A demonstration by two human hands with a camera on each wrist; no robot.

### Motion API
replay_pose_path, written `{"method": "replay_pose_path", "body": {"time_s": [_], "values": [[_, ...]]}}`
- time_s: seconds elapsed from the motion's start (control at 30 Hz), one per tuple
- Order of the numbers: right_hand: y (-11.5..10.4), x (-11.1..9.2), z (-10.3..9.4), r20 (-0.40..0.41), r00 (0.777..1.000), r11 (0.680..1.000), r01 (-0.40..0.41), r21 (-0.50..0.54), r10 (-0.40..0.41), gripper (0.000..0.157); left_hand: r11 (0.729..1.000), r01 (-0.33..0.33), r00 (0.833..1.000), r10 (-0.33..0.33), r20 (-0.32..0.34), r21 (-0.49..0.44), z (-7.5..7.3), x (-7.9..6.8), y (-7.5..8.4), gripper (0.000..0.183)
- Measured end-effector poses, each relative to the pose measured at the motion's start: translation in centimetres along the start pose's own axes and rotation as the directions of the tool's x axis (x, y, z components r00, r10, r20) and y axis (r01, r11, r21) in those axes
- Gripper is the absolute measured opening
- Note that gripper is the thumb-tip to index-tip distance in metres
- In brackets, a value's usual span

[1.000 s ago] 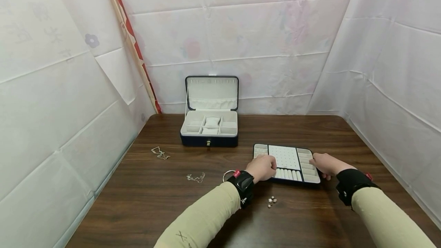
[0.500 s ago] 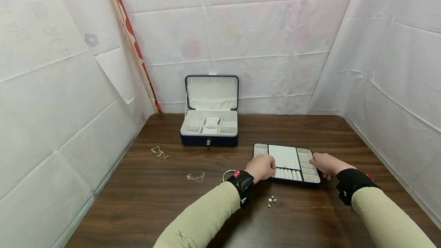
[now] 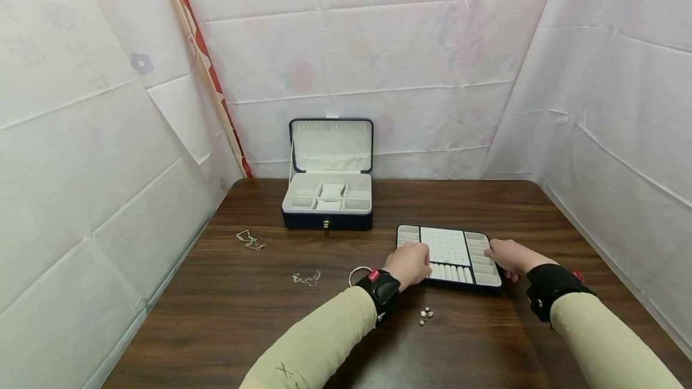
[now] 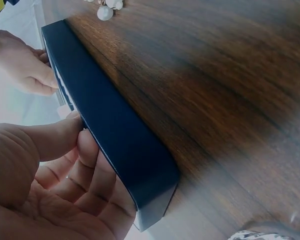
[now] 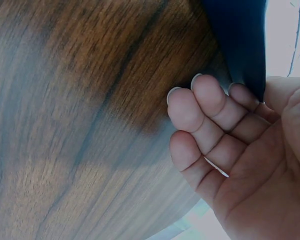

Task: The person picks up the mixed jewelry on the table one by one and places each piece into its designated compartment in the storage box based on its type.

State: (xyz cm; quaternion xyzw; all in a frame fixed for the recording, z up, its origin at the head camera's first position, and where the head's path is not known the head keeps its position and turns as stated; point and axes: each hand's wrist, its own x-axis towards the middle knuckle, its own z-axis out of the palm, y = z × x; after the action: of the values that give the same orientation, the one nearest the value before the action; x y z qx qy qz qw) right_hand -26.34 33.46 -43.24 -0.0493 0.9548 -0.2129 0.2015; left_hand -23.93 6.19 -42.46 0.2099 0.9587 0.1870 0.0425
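Two hands were busy at a jewelry tray point(image 3: 445, 246), white inside with dark blue sides, sitting on the right half of a brown table point(image 3: 211, 329). The right hand point(image 3: 513, 257) gripped its right end, thumb over the rim. The left hand point(image 3: 409, 263) was at its near left part, thumb and forefinger close together, though I couldn't tell if they pinched anything. Some pearly bits point(image 3: 426, 314) lay just nearer; a lid-up box point(image 3: 303, 221) stood farther left.

We see a navy-and-white tray point(image 3: 446, 248) right of centre, pale yellow-green sleeves point(image 3: 319, 335) below, and a dark-streaked brown table point(image 3: 216, 329).
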Motion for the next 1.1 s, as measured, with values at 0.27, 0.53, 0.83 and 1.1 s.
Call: {"method": "replay_pose_path", "body": {"time_s": [0.27,0.53,0.83,1.1], "values": [[0.1,0.1,0.1,-0.001,1.000,1.000,0.001,-0.002,-0.001,0.027,0.999,-0.040,0.999,0.040,-0.018,-0.012,-0.4,-0.4,-0.2,0.024],[0.2,0.2,0.0,0.003,1.000,1.000,-0.007,-0.006,0.007,0.027,0.996,-0.085,0.996,0.086,0.033,-0.039,-0.2,0.3,-0.8,0.023],[0.2,0.2,0.0,0.005,1.000,1.000,-0.016,0.004,0.016,0.027,0.991,-0.130,0.990,0.132,0.051,-0.039,-0.6,0.4,-1.2,0.021],[0.3,0.3,0.0,0.003,1.000,1.000,-0.011,0.011,0.011,0.027,0.990,-0.136,0.990,0.137,0.029,-0.034,-1.3,0.2,-1.4,0.011]]}}
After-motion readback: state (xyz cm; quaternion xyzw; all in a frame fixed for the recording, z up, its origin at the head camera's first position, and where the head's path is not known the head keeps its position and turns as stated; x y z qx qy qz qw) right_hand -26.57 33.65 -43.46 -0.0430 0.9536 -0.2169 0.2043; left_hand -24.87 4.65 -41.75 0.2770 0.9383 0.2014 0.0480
